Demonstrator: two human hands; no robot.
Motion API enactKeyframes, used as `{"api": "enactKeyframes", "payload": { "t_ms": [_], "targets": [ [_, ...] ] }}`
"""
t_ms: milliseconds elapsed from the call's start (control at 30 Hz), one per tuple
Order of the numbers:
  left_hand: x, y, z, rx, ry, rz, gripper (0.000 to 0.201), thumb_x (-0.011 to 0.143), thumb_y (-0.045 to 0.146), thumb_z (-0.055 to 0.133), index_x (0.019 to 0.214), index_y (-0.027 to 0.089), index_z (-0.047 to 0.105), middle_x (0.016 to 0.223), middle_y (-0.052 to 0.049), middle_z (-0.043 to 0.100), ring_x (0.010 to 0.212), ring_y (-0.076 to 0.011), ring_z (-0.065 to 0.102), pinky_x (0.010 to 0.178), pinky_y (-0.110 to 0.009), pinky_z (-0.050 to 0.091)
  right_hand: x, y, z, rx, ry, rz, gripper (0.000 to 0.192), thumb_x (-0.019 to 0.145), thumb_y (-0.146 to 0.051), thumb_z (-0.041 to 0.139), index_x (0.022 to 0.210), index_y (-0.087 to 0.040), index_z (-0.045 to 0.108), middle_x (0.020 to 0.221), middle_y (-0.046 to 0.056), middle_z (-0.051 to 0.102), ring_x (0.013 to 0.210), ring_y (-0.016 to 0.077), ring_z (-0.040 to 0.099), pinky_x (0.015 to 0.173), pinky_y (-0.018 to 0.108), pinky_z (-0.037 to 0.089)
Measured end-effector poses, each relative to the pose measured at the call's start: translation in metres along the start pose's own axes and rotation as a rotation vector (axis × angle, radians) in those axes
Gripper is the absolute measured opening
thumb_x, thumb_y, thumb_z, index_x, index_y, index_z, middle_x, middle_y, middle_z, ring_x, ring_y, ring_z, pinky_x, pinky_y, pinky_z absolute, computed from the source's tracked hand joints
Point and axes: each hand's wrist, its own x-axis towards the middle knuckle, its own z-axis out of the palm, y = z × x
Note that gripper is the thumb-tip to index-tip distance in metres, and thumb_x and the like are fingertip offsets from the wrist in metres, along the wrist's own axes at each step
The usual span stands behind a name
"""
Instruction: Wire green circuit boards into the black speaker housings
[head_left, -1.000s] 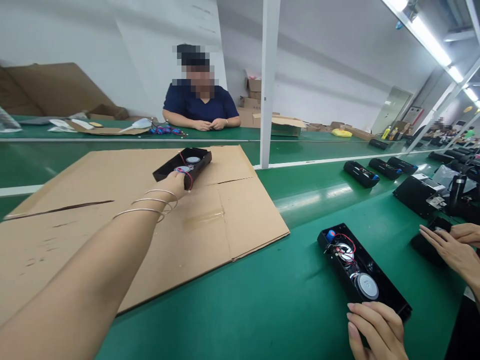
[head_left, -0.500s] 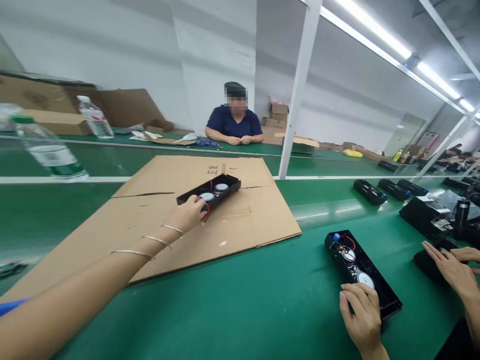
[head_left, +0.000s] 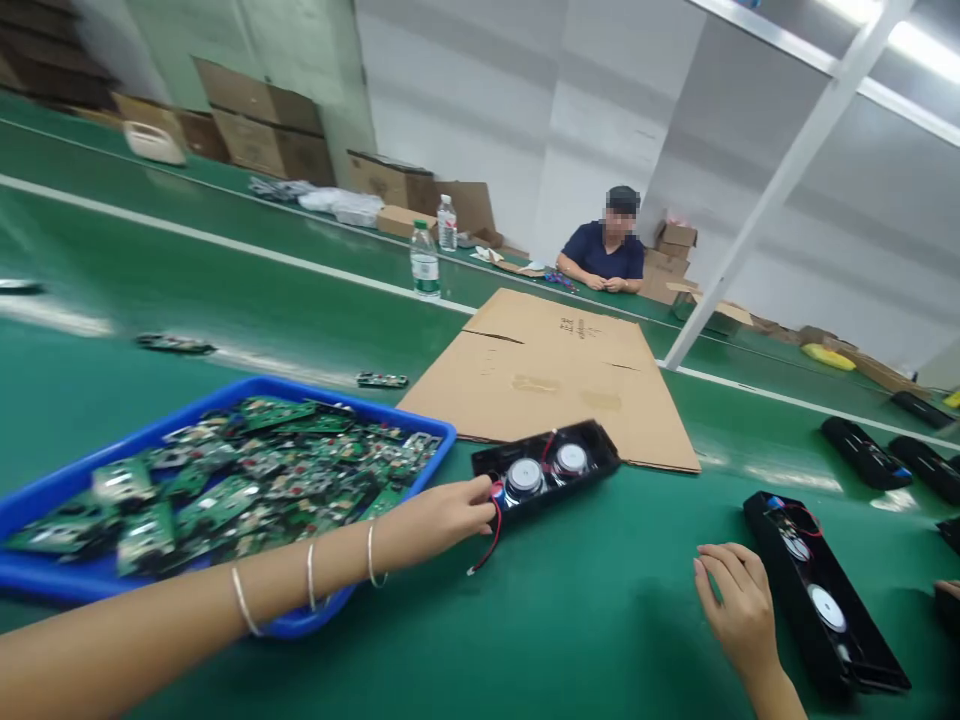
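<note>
Beside the blue tray [head_left: 67, 585], an open black speaker housing [head_left: 546, 467] with two round drivers and red wires is gripped by the left hand [head_left: 442, 515]; the right hand [head_left: 735, 605] is rested loose.

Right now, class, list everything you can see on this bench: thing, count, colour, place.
Open black plastic speaker housing with two round drivers: one, black, centre belt, at left hand.
Second open black speaker housing: one, black, right.
Blue plastic tray of green circuit boards: one, left.
Flat brown cardboard sheet: one, centre.
Clear water bottles: two, far belt.
Seated person in navy shirt: one, far.
Left hand: touching first housing's end.
Right hand: beside second housing.
</note>
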Motion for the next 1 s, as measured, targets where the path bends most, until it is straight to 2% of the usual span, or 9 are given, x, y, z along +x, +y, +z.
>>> {"api": "enactKeyframes", "payload": {
  "t_ms": [167, 267, 333, 433, 467, 600, 733, 867, 1000],
  "targets": [
    [-0.029, -0.013, -0.017, -0.055, -0.044, 0.105, 0.026, 0.083, 0.011, 0.036, 0.068, 0.018, 0.055, 0.081, -0.004, 0.061, 0.067, -0.0126, 0.053, 0.062, -0.019, 0.041, 0.049, -0.036, 0.004, 0.108, -0.039, -0.096, 0.009, 0.084, -0.012, 0.051, 0.090, -0.014, 0.058, 0.084, 0.007, 0.063, 0.085, 0.0211, 0.051, 0.077, 0.037, 0.042],
    [-0.040, -0.027, -0.035, -0.088, -0.048, 0.096, 0.022, 0.086, 0.021, 0.038, 0.076, 0.018, 0.058, 0.090, -0.005, 0.064, 0.078, -0.0147, 0.057, 0.070, -0.021, 0.044, 0.079, -0.068, 0.006, 0.222, -0.098, -0.138, 0.013, 0.084, -0.011, 0.050, 0.095, -0.013, 0.057, 0.088, 0.008, 0.062, 0.087, 0.0202, 0.051, 0.077, 0.035, 0.043],
    [-0.040, -0.046, -0.049, -0.098, -0.048, -0.079, 0.020, 0.086, 0.028, 0.041, 0.088, 0.018, 0.058, 0.101, -0.006, 0.063, 0.091, -0.0163, 0.057, 0.080, -0.023, 0.043, 0.096, -0.095, 0.011, 0.326, -0.141, -0.173, 0.015, 0.085, -0.010, 0.048, 0.097, -0.013, 0.057, 0.089, 0.008, 0.062, 0.084, 0.0182, 0.051, 0.074, 0.032, 0.044],
    [-0.030, -0.092, -0.063, -0.032, -0.033, -0.541, 0.026, 0.088, 0.028, 0.037, 0.101, 0.015, 0.055, 0.109, -0.008, 0.060, 0.104, -0.0177, 0.053, 0.093, -0.026, 0.038, 0.114, -0.145, 0.029, 0.438, -0.156, -0.280, 0.020, 0.087, -0.007, 0.040, 0.095, -0.013, 0.057, 0.094, 0.007, 0.062, 0.081, 0.0157, 0.051, 0.069, 0.030, 0.046],
    [-0.025, -0.110, -0.064, -0.001, -0.026, -0.619, 0.029, 0.089, 0.025, 0.033, 0.106, 0.011, 0.052, 0.113, -0.012, 0.057, 0.107, -0.0199, 0.051, 0.094, -0.030, 0.037, 0.118, -0.162, 0.037, 0.447, -0.164, -0.344, 0.022, 0.088, -0.008, 0.037, 0.095, -0.014, 0.057, 0.097, 0.007, 0.062, 0.083, 0.0161, 0.051, 0.070, 0.030, 0.047],
    [-0.007, -0.173, -0.055, 0.081, -0.123, -0.845, 0.030, 0.085, 0.021, 0.047, 0.113, 0.010, 0.049, 0.123, -0.015, 0.049, 0.114, -0.0257, 0.046, 0.095, -0.044, 0.037, 0.125, -0.214, 0.076, 0.323, -0.160, -0.492, 0.023, 0.088, -0.014, 0.036, 0.099, -0.017, 0.057, 0.105, 0.007, 0.060, 0.096, 0.0202, 0.050, 0.084, 0.043, 0.046],
    [-0.002, -0.197, -0.039, 0.093, -0.267, -0.972, 0.029, 0.084, 0.029, 0.054, 0.109, 0.014, 0.053, 0.113, -0.009, 0.056, 0.102, -0.0224, 0.054, 0.087, -0.046, 0.044, 0.129, -0.223, 0.099, 0.301, -0.234, -0.489, 0.027, 0.088, -0.012, 0.036, 0.072, -0.018, 0.057, 0.064, 0.001, 0.058, 0.071, 0.0151, 0.052, 0.093, 0.050, 0.039],
    [0.001, -0.197, -0.038, 0.078, -0.328, -1.008, 0.025, 0.084, 0.031, 0.053, 0.100, 0.013, 0.057, 0.103, -0.007, 0.060, 0.094, -0.0201, 0.057, 0.084, -0.043, 0.046, 0.136, -0.205, 0.091, 0.684, -0.193, -0.317, 0.030, 0.088, -0.012, 0.035, 0.071, -0.018, 0.057, 0.064, 0.000, 0.060, 0.066, 0.0109, 0.055, 0.092, 0.036, 0.044],
    [0.010, -0.181, -0.055, 0.024, -0.269, -0.959, 0.023, 0.086, 0.029, 0.049, 0.097, 0.012, 0.059, 0.097, -0.008, 0.063, 0.090, -0.0199, 0.059, 0.081, -0.040, 0.047, 0.147, -0.183, 0.075, 1.127, -0.165, 0.235, 0.016, 0.085, -0.020, 0.048, 0.080, -0.018, 0.062, 0.075, 0.003, 0.067, 0.074, 0.0127, 0.062, 0.077, 0.028, 0.051]
  ]
}}
